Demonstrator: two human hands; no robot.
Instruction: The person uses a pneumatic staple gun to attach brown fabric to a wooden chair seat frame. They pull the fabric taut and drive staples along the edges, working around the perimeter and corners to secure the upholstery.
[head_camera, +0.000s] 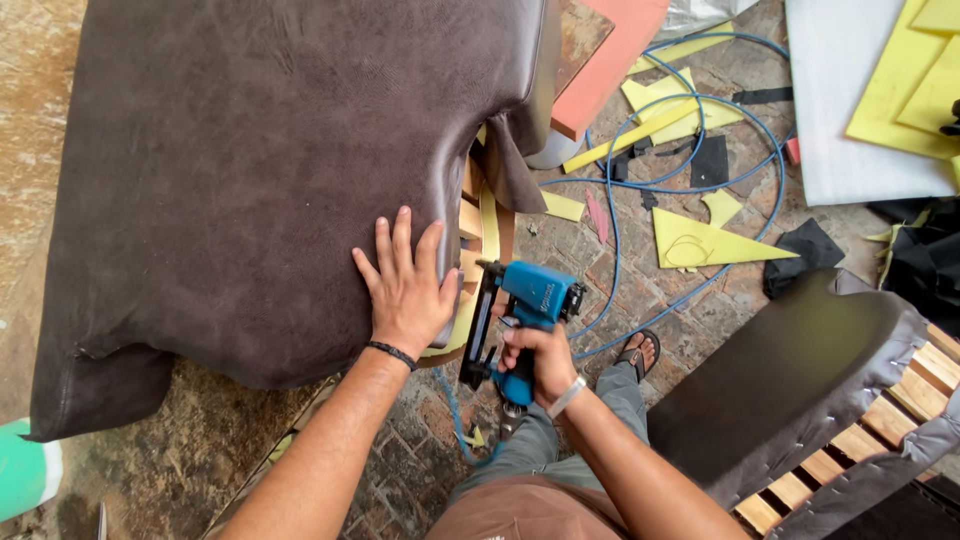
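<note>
Head view:
- Left hand (405, 285) — flat, fingers spread, palm pressing the dark brown leather cover (260, 170) near its right edge; grips nothing.
- Right hand (540, 362) — fingers curled tight around the handle of the blue pneumatic stapler (520, 315), just right of the left hand.
- Stapler — upright, its black magazine close against the furniture edge, where yellow foam and wooden frame pieces (478, 225) show beyond the leather.
- Blue air hose (700, 110) — loops across the paved floor, running back toward the stapler.
- Yellow foam offcuts (700, 240) and black scraps (805, 250) — scattered on the floor among the hose loops.
- Second upholstered piece (800, 380) — lower right, dark cover over wooden slats, just beside the right forearm.
- White sheet (850, 100) — upper right, yellow foam panels lying on it.
- Sandalled foot (638, 352) — on the floor below the stapler.
</note>
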